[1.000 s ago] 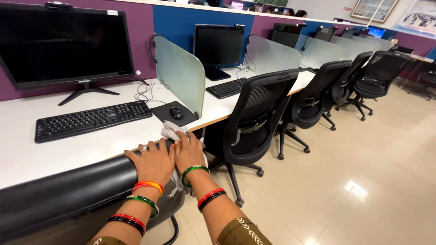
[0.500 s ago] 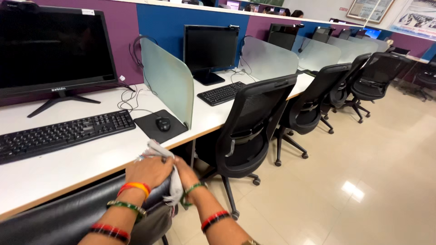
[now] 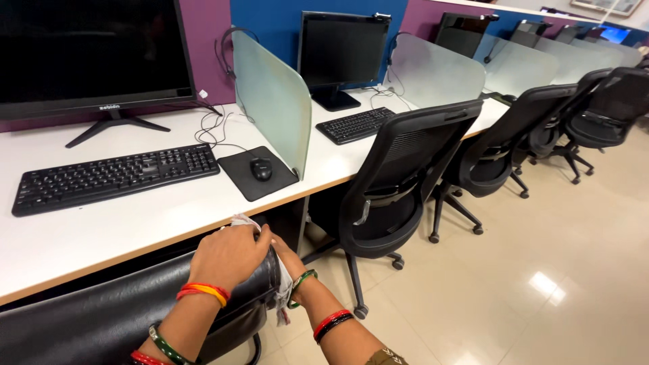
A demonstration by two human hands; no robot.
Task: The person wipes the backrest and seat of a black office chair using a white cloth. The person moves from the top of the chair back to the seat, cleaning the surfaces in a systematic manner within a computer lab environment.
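Office row of white desk (image 3: pixel 101 230) stations with monitors, keyboards and frosted dividers; person stands behind a black padded chair back (image 3: pixel 101 311). Left hand (image 3: pixel 226 253) fingers curl together over its right end, pinching a pale cloth (image 3: pixel 280 287) there; right hand (image 3: pixel 287 260) is tucked beside it, fingers hidden, state indeterminate. Judged: wiping sits at the end corner, remaining length unassessable.

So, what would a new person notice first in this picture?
Probably the two hands at the bottom: the left hand rests on the padded black chair back, and the right hand presses a white cloth against its end. Behind them, a long white desk carries a flat black keyboard.
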